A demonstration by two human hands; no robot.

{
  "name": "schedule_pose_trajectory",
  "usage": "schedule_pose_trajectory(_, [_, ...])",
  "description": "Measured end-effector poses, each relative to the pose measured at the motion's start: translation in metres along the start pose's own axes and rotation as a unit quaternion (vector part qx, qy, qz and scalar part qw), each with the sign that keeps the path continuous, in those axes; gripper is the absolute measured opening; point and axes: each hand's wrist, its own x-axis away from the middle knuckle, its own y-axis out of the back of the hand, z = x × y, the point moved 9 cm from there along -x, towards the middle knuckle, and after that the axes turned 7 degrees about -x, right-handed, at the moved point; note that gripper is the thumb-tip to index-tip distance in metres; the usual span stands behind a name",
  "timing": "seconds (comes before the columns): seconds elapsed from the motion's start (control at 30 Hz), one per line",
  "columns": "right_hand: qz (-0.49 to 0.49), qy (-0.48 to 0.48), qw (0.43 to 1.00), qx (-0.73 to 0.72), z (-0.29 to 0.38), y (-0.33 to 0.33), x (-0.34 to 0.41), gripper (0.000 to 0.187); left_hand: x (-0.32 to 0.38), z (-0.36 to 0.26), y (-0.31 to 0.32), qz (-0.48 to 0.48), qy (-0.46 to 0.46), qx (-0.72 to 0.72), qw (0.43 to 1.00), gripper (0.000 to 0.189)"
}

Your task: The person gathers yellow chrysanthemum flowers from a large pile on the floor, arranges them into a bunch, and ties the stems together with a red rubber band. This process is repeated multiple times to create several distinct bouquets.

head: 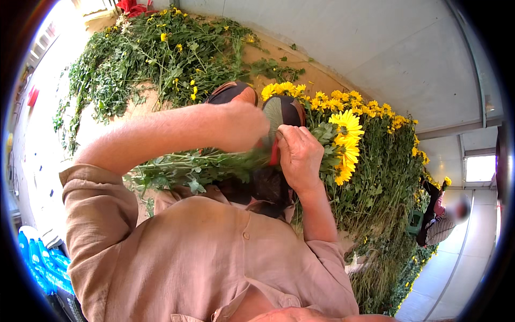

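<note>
A bunch of yellow chrysanthemums (347, 147) lies sideways across the lap, its blooms to the right and its leafy green stems (181, 167) to the left. The fingers of my right hand (299, 155) pinch a red strip (275, 152) at the bunch, just left of the blooms. My left hand (245, 126) is curled and blurred by motion, above the stems and close to the strip's left side. Whether it holds anything is hidden. Beyond the hands are my two shoes (283, 110), dark with coloured patches.
Cut stems and leaves (161, 64) with small yellow buds cover the floor ahead and left. Many long-stemmed yellow chrysanthemums (374, 161) lie in a row along the pale wall (362, 40) at right. Another person (440, 225) is farther right beside a green crate (415, 222). Blue bottles (44, 261) stand lower left.
</note>
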Motion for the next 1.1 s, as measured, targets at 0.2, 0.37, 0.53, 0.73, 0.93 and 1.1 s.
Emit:
schedule_pose_trajectory(0.2, [0.018, -0.165, 0.957, -0.240, -0.032, 0.000, 0.008, 0.006, -0.004, 0.027, 0.012, -0.224, -0.017, 0.321, 0.920, 0.026])
schedule_pose_trajectory(0.37, [0.022, -0.251, 0.882, -0.399, -0.055, 0.000, 0.017, 0.005, -0.019, 0.022, -0.033, -0.070, 0.005, 0.734, 0.676, 0.034])
schedule_pose_trajectory(0.53, [0.000, -0.152, 0.903, -0.403, -0.038, 0.012, -0.003, 0.010, -0.027, 0.016, -0.047, -0.100, 0.018, 0.822, 0.561, 0.025])
schedule_pose_trajectory(0.73, [0.012, -0.146, 0.917, -0.372, -0.031, 0.009, -0.016, 0.014, -0.019, 0.010, -0.035, -0.147, -0.029, 0.719, 0.679, 0.015])
schedule_pose_trajectory(0.93, [0.081, -0.215, 0.915, -0.331, -0.040, 0.011, -0.010, 0.039, -0.012, 0.015, -0.046, -0.198, 0.024, 0.780, 0.593, 0.011])
schedule_pose_trajectory(1.1, [0.128, -0.128, 0.969, -0.166, -0.015, 0.005, -0.010, 0.028, -0.012, 0.017, -0.046, -0.205, 0.001, 0.787, 0.582, 0.007])
